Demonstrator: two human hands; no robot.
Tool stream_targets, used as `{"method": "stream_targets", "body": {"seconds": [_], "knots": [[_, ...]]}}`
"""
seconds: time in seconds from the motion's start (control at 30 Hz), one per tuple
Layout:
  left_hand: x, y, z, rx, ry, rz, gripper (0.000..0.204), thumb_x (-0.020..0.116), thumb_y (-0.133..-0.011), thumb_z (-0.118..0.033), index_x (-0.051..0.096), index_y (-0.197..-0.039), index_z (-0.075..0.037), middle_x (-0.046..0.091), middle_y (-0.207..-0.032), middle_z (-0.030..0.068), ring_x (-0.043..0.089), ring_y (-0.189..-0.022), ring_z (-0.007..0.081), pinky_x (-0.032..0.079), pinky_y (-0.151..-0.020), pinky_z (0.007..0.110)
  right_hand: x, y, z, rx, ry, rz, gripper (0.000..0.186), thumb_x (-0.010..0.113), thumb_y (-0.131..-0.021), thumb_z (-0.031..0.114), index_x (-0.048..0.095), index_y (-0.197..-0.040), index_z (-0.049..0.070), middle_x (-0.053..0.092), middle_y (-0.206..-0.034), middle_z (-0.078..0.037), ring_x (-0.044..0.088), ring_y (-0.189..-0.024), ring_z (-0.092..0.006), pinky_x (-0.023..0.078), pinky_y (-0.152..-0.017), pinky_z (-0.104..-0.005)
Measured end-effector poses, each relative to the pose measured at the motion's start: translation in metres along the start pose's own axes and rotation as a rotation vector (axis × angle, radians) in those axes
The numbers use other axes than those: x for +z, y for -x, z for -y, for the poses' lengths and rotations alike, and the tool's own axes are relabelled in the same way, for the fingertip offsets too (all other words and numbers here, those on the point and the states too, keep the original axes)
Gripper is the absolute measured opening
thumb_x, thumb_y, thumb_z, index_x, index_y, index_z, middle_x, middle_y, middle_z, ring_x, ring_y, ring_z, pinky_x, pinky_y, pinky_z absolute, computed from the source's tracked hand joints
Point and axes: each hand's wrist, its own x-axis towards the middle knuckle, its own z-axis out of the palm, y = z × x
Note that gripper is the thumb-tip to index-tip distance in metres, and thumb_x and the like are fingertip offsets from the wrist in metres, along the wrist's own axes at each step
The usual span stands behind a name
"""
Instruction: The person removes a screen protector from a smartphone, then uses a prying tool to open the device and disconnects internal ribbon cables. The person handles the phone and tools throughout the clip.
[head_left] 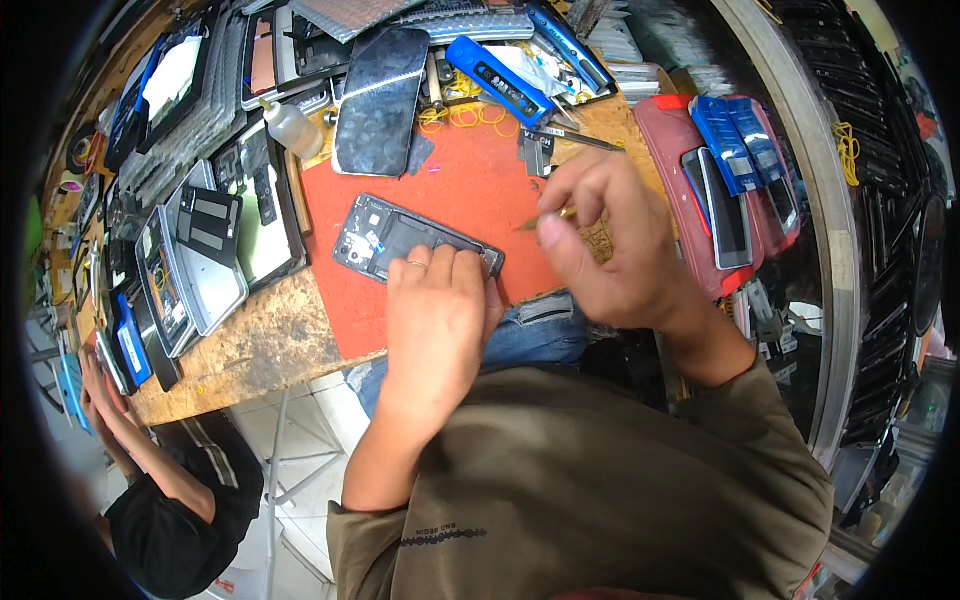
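An opened dark phone lies tilted on a red-orange mat, its inner parts face up. My left hand rests over its lower right part, fingers bent onto the frame and closed on it. Above and right of the phone, my right hand is raised with fingers pinched around a thin gold-coloured pointed tool, whose tip points left toward the mat; much of the tool is hidden by the fingers.
A dark glass panel, dropper bottle and blue device lie behind the mat. Stacked phone parts crowd the left, a red tray with phones the right. A co-worker's arms are at lower left.
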Motion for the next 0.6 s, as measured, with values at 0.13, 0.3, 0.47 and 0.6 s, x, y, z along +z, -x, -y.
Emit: {"method": "stream_targets", "body": {"seconds": [0.13, 0.3, 0.47, 0.6], "knots": [[-0.020, 0.016, 0.031, -0.141, 0.268, -0.082, 0.016, 0.073, -0.080, 0.002, 0.063, -0.090, -0.006, 0.063, -0.085, 0.0105, 0.061, -0.084, 0.0319, 0.049, -0.076, 0.044, -0.002, 0.000, -0.010, 0.027, 0.277, 0.230, 0.022, 0.070, -0.094, -0.004, 0.050, -0.102, 0.001, 0.061, -0.087, -0.014, 0.068, -0.075, -0.0353, 0.053, -0.064, -0.0443], [-0.094, 0.048, 0.134, -0.466, -0.103, -0.539, 0.009, 0.072, -0.093, -0.002, 0.070, -0.101, 0.000, 0.073, -0.095, 0.0070, 0.065, -0.085, 0.0149, 0.054, -0.082, 0.031, 0.002, 0.010, -0.003, -0.026, 0.150, 0.156, 0.022, 0.069, -0.092, -0.004, 0.050, -0.102, 0.003, 0.062, -0.088, -0.013, 0.069, -0.083, -0.0377, 0.054, -0.070, -0.0471], [-0.149, 0.077, 0.218, -0.515, -0.418, -0.496, 0.016, 0.074, -0.098, -0.010, 0.074, -0.111, -0.001, 0.072, -0.100, 0.0098, 0.066, -0.089, 0.0206, 0.053, -0.082, 0.036, 0.020, 0.012, 0.001, -0.027, -0.036, 0.242, 0.022, 0.071, -0.092, -0.005, 0.051, -0.099, 0.002, 0.064, -0.085, -0.012, 0.069, -0.075, -0.0330, 0.053, -0.065, -0.0417], [-0.156, 0.069, 0.204, -0.456, -0.506, -0.397, 0.021, 0.073, -0.101, -0.014, 0.075, -0.120, -0.004, 0.071, -0.116, 0.0129, 0.067, -0.109, 0.0284, 0.053, -0.093, 0.041, 0.026, 0.014, 0.001, -0.017, -0.026, 0.264, 0.024, 0.070, -0.088, -0.002, 0.052, -0.103, 0.004, 0.063, -0.088, -0.012, 0.070, -0.084, -0.0369, 0.055, -0.072, -0.0477]]}}
